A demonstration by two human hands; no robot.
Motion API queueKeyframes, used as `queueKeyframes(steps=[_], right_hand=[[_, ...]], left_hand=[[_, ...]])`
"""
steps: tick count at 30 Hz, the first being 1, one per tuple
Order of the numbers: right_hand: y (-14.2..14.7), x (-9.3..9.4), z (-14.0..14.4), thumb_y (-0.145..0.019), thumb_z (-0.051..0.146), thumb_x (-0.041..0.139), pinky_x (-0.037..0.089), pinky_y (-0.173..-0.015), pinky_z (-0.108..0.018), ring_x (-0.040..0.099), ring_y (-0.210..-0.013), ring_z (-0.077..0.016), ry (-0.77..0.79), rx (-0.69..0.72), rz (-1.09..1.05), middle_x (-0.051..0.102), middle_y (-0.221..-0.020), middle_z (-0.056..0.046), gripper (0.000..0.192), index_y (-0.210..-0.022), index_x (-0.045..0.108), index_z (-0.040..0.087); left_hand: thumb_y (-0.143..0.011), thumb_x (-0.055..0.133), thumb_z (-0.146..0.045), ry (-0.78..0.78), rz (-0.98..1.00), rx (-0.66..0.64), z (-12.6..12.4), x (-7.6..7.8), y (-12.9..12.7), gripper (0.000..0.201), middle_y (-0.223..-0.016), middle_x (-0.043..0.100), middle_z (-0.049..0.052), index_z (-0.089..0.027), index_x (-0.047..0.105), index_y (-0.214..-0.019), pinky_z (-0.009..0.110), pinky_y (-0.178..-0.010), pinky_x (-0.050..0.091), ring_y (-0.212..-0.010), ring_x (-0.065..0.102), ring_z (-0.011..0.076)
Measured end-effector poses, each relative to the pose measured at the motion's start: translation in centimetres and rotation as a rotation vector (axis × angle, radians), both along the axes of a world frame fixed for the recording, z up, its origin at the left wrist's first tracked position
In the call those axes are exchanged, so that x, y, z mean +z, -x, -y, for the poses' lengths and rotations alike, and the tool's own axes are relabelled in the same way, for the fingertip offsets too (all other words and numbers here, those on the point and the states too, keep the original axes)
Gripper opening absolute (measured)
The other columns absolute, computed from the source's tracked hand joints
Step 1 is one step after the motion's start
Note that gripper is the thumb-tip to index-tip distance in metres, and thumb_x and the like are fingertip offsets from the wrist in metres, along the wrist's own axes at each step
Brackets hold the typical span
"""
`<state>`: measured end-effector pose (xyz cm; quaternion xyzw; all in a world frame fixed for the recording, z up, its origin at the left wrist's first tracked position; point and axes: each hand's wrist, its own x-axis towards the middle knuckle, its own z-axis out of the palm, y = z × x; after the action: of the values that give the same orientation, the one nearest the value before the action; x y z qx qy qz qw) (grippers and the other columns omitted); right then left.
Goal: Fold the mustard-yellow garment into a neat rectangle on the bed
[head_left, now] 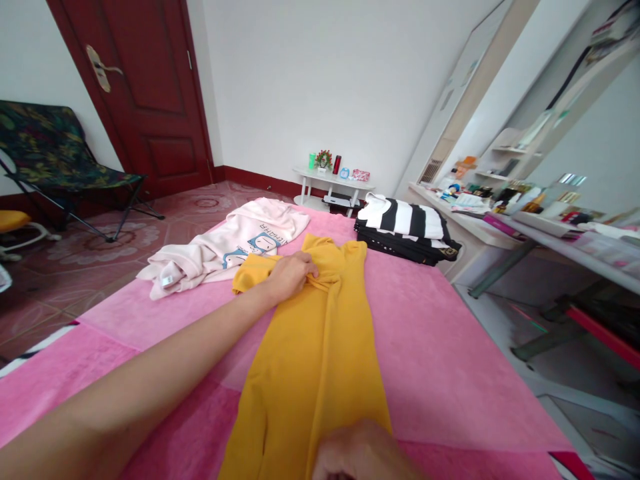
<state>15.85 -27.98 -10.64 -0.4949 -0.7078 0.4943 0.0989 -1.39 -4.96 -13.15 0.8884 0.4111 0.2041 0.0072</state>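
Head view: yellow garment (315, 347) lies lengthwise on the pink bed cover (440, 347), long axis running away from the person. Left hand (290, 275) at the far end, grip pinched closed on bunched fabric near the collar. Right hand (360, 453) at the near hem, partly cut off; appears closed on cloth, cannot tell for sure. Cream sweatshirt (225, 250) beside it on the left; striped folded stack (405, 227) far right.
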Motion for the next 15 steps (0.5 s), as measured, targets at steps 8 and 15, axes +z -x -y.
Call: queueKeyframes(steps=[8, 15], right_hand=[[-1.7, 1.4, -14.0, -0.086, 0.034, 0.045, 0.038, -0.1, -0.035, 0.05, -0.118, -0.0198, -0.797, -0.389, 0.031, 0.055, -0.127, -0.01, 0.043, -0.125, 0.053, 0.017], [-2.1, -5.7, -20.2, -0.093, 0.051, 0.029, 0.012, -0.113, -0.05, 0.013, -0.141, -0.0241, -0.754, -0.291, 0.489, 0.024, -0.152, -0.006, 0.061, -0.145, 0.03, 0.019]], left_hand=[[-0.071, 0.043, -0.001, 0.015, 0.091, 0.002, 1.1, -1.7, 0.1, 0.036, -0.096, 0.064, 0.003, -0.022, 0.066, -0.09, 0.029, -0.086, 0.044, -0.096, 0.057, 0.0177], [-0.072, 0.056, -0.013, -0.008, -0.077, 0.209, 1.9, 0.0, 4.7, 0.06, -0.12, 0.056, 0.009, -0.024, 0.047, -0.13, 0.035, -0.096, 0.04, -0.111, 0.051, 0.0241]])
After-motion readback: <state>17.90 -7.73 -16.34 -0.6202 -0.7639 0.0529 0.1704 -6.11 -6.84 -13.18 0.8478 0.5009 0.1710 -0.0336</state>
